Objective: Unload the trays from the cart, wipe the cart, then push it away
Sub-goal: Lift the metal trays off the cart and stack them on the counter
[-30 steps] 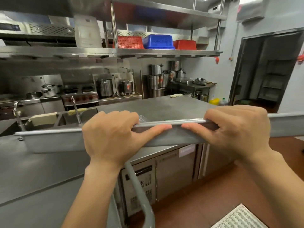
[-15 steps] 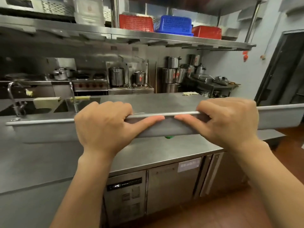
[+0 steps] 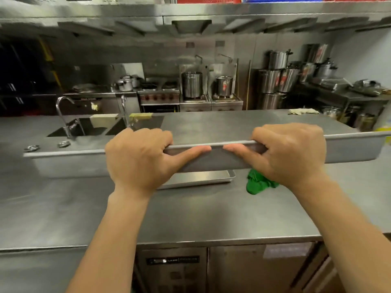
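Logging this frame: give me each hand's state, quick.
Left hand: grips the near rim of the metal tray.
Right hand: grips the same rim.

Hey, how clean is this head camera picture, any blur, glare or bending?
Head view: left hand and right hand look sharp; the tray they grip smears at its left end; the overhead shelf is blurred and bowed by the wide lens; the counter shows soft sheen, no hard glare; the far left is dark.

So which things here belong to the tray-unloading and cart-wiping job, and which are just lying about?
Job: steel tray gripped by left hand and right hand; second tray on counter; green cloth.
Lying about: stockpots; faucet; kettle; beige rag.
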The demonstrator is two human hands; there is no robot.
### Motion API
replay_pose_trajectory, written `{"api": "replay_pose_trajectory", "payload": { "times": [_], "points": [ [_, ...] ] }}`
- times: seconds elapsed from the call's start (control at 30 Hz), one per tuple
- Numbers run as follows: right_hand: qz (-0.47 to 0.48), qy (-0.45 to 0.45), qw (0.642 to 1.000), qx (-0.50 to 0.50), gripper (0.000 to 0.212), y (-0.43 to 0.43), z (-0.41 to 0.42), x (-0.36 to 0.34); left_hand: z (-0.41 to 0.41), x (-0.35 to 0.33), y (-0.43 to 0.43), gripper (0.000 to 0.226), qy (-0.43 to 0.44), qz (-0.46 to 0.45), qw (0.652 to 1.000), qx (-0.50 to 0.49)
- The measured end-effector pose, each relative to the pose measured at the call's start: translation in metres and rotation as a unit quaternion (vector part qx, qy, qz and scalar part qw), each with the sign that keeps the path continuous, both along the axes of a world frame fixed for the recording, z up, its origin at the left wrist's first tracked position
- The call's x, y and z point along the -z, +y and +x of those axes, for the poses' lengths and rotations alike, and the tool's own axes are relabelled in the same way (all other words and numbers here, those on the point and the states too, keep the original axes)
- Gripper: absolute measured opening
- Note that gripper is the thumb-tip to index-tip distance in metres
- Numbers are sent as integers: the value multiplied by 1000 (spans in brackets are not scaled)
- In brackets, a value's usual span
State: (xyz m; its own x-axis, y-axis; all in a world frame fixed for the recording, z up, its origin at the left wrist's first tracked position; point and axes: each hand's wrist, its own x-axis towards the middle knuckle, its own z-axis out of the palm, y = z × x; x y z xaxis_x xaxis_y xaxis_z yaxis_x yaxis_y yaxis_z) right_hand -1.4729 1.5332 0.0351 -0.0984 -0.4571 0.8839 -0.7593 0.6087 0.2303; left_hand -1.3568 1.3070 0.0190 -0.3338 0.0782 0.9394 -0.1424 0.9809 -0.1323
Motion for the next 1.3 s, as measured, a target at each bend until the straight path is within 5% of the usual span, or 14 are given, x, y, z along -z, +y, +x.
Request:
{"api": "replay_pose_trajectory", "payload": {
  "times": [0.33,0.7,1.3],
  "points": [
    [17,-64,993,-98,62,-73,-159,37,-122,33,-54,78,-8,15,996,-82],
    [38,-109,990,-85,62,-190,-278,109,-240,103,-173,76,-64,48,994,-74],
    [46,-155,984,-73,64,-286,-382,223,-349,208,-266,77,-92,68,992,-61]
  ]
}}
